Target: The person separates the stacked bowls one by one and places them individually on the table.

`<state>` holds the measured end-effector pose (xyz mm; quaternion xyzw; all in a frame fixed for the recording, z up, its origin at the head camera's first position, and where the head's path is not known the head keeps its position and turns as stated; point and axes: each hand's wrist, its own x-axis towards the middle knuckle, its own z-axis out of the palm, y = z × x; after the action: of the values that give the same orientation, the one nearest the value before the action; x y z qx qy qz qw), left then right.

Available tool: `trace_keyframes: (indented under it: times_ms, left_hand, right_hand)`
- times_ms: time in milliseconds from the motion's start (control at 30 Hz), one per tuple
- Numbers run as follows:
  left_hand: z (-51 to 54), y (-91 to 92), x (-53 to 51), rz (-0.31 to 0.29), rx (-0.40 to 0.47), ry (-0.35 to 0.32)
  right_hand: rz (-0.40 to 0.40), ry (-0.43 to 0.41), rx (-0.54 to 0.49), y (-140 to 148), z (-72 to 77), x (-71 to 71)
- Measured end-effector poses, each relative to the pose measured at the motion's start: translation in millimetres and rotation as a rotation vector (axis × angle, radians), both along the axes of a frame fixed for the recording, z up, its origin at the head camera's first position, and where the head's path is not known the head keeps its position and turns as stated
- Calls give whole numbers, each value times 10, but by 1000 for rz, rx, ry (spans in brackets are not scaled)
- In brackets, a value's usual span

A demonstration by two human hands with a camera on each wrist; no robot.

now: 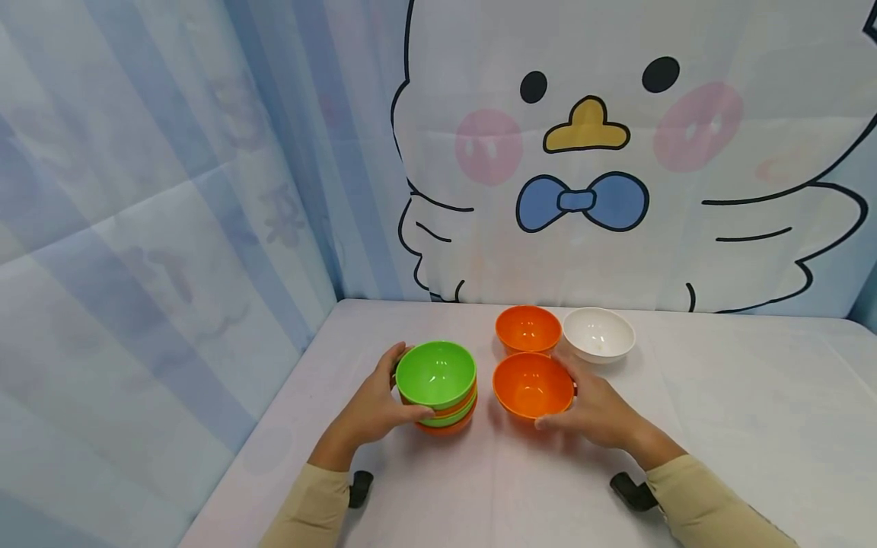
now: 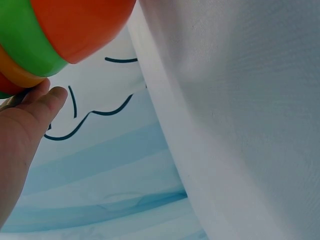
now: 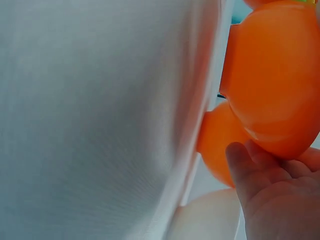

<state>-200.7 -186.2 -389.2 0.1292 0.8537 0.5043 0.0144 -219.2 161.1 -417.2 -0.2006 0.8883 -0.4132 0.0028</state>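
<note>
Gripping from its outer side, the left hand [image 1: 375, 402] curls round a bowl stack [image 1: 435, 373], green on top with orange and green rims layered beneath. Over on the other side, the right hand [image 1: 597, 407] has the front orange bowl [image 1: 533, 384] between thumb and fingers; whether its base is off the table [image 1: 747, 426] I can't tell. A narrow gap separates this bowl from the stack. So the nesting looks well along, I'd judge: one pile made, three bowls outside it. Farther back stand the rear orange bowl [image 1: 527, 327] and, just beside it, the white bowl [image 1: 599, 335], neither in a hand. Room to move? Broadest on the right; the table's slanting side edge lies left of the stack, and its far edge runs close behind the back pair, by the cartoon backdrop [image 1: 671, 251].
</note>
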Motion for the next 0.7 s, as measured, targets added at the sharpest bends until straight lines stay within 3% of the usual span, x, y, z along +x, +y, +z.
trace_keyframes:
  times_ms: [700]
  left_hand:
    - [1, -3, -4, -8, 5, 0]
  right_hand:
    - [-26, -55, 71, -59, -15, -69]
